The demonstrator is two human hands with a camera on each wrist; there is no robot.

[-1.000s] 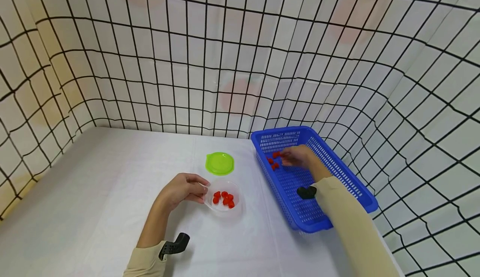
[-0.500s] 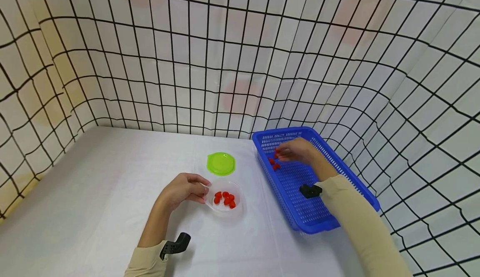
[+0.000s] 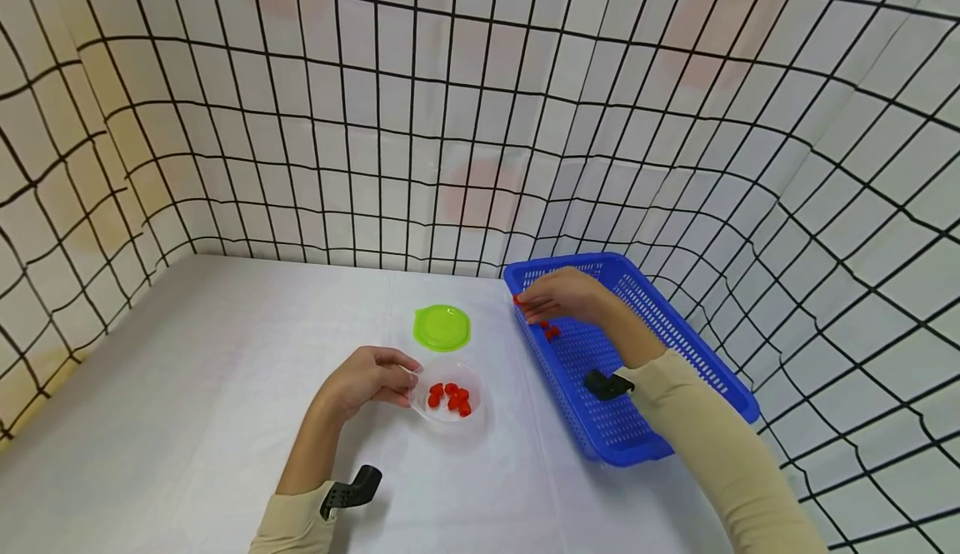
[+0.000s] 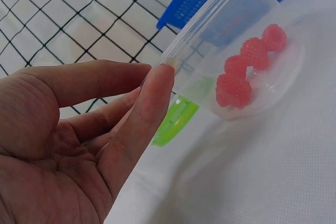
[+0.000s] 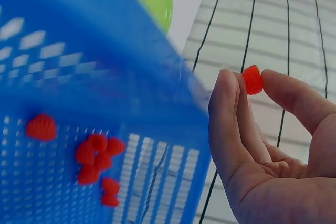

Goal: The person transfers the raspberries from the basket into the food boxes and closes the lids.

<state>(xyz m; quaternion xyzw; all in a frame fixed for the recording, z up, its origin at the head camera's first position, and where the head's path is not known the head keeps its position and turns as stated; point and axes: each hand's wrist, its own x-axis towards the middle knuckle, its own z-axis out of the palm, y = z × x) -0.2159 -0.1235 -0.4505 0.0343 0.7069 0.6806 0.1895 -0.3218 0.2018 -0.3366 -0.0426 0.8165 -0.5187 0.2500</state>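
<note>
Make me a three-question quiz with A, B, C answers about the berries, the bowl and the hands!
1. Where is the green lid?
A. on the table behind the clear bowl
B. inside the blue basket
C. on top of the bowl

2. What colour is the basket?
A. yellow
B. blue
C. white

3. What is the right hand doing?
A. lying flat on the table
B. holding the lid
C. pinching one red berry

Answers:
1. A: the lid lies flat on the white table, just beyond the clear bowl.
2. B: its mesh walls are bright blue.
3. C: the right wrist view shows the red berry between thumb and fingertips, while the left hand touches the bowl's rim.
</note>
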